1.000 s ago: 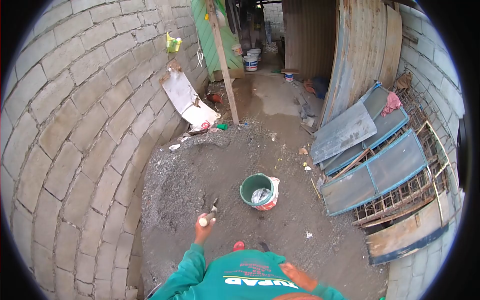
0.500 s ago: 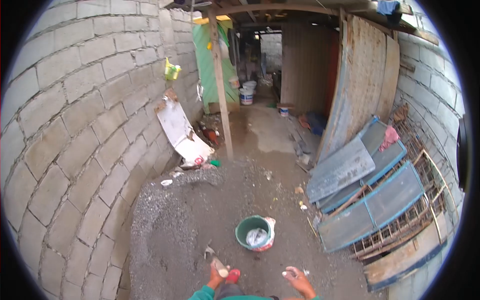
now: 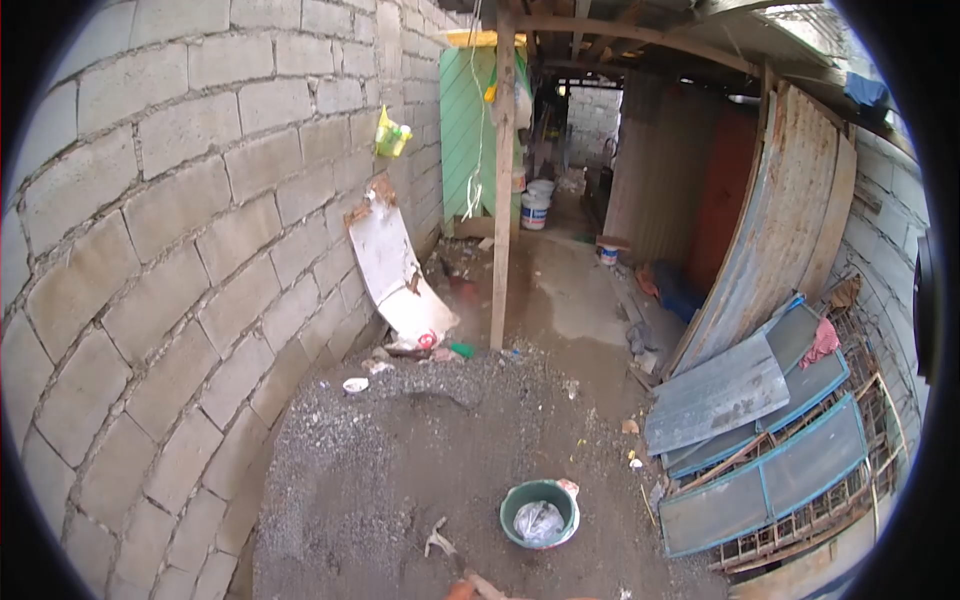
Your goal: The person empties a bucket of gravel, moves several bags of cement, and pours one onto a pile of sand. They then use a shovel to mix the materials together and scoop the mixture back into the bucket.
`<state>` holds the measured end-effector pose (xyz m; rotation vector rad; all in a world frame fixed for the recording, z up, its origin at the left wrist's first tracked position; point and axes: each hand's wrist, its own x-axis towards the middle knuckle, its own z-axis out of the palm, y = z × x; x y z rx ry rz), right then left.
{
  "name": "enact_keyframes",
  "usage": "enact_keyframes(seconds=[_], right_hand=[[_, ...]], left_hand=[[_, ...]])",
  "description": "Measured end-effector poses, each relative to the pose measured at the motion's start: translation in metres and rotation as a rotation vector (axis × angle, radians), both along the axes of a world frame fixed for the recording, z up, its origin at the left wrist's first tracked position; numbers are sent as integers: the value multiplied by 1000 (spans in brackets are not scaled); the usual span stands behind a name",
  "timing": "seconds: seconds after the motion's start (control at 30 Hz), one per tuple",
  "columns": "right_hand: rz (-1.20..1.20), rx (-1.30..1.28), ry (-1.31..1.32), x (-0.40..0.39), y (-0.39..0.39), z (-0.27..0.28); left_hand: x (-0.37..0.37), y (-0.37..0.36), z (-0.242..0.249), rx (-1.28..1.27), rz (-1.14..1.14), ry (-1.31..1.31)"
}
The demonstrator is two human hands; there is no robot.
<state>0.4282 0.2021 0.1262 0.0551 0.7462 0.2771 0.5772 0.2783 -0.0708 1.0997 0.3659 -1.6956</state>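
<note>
A small metal-headed trowel with a pale wooden handle [image 3: 452,556] is seen at the bottom edge, its blade over the grey gravel and sand pile [image 3: 400,470], just left of the green plastic bucket [image 3: 540,513]. Since half a second ago the view has tilted up, so both hands have left the frame; their grip cannot be told. The handle's low end is cut off, so the trowel is probably still held.
</note>
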Motion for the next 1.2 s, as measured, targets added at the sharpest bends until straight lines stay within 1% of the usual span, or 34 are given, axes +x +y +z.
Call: enact_keyframes(seconds=[0.03, 0.07, 0.1, 0.13, 0.17, 0.2, 0.23, 0.3, 0.33, 0.37, 0.4, 0.43, 0.47, 0.5, 0.53, 0.57, 0.6, 0.63, 0.67, 0.73, 0.77, 0.83, 0.9, 0.93, 0.97, 1.0, 1.03, 1.07, 1.1, 1.17, 1.2], right_hand=[[11, 24, 9, 0, 5, -2], [21, 45, 16, -4, 10, -4], [28, 51, 14, -4, 11, -1], [34, 54, 8, -6, 12, 5], [43, 54, 6, -7, 15, 13], [46, 43, 6, -8, 11, 33], [49, 29, 9, -13, 5, 52], [109, -55, 57, -44, -6, 92], [219, -153, 78, -65, -15, 119], [330, -249, 90, -87, -21, 143], [432, -375, 45, -113, -18, 157], [534, -505, -10, -138, -18, 164], [614, -937, -93, -164, -20, 164], [708, -1165, -81, -187, -12, 168], [813, -1390, -43, -211, -4, 171], [956, -1461, 74, -227, -5, 167], [843, -1576, 153, -246, 1, 149], [722, -1693, 240, -268, 14, 126], [718, -1660, 243, -289, 25, 101], [771, -1513, 486, -330, 53, 41], [762, -1481, 480, -350, 72, 7], [732, -1399, 726, -398, 127, -52], [845, -1301, 914, -450, 188, -89], [847, -1243, 999, -478, 217, -92], [846, -1190, 1085, -503, 243, -94], [921, -1111, 1182, -527, 266, -87], [1048, -1002, 1243, -549, 284, -74], [1098, -904, 1276, -561, 289, -57], [1147, -807, 1308, -573, 292, -44], [1148, -795, 1311, -601, 300, -27], [1180, -823, 1327, -608, 295, -32]], left_hand=[[10, 5, -24, -53, 54, 197], [12, 1, -15, 90, 113, 248], [15, -5, 38, 234, 184, 290], [20, -19, 84, 340, 219, 177], [28, -19, 103, 322, 199, 226], [32, -25, 102, 344, 297, 268], [36, -27, 96, 301, 314, 275], [34, -30, 87, 294, 404, 321], [33, -32, 82, 289, 449, 344], [29, -34, 91, 280, 437, 286], [26, -27, 34, 246, 543, 290], [21, -34, 59, 235, 471, 157], [21, -39, 49, 131, 585, 174], [19, -33, 64, -86, 548, 95], [22, -30, 53, -46, 536, 76], [32, -35, 29, 45, 494, 80], [31, -55, 40, 201, 459, -37], [21, -67, 57, 271, 412, -58], [9, -66, 34, 302, 399, -60], [-9, -54, -16, 243, 352, -62], [-27, -48, -35, 271, 338, -72], [-91, -34, -75, 376, 224, -15], [-169, -17, -118, 404, 256, 76], [-212, -9, -130, 534, 192, 93], [-254, 7, -154, 674, 180, 236], [-298, 25, -163, 568, 97, 163], [-339, 41, -174, 492, 25, 171], [-377, 54, -172, 526, -68, 167], [-414, 74, -187, 597, -21, 318], [-446, 57, -169, 739, -203, 254], [-453, 55, -181, 736, -170, 276]])
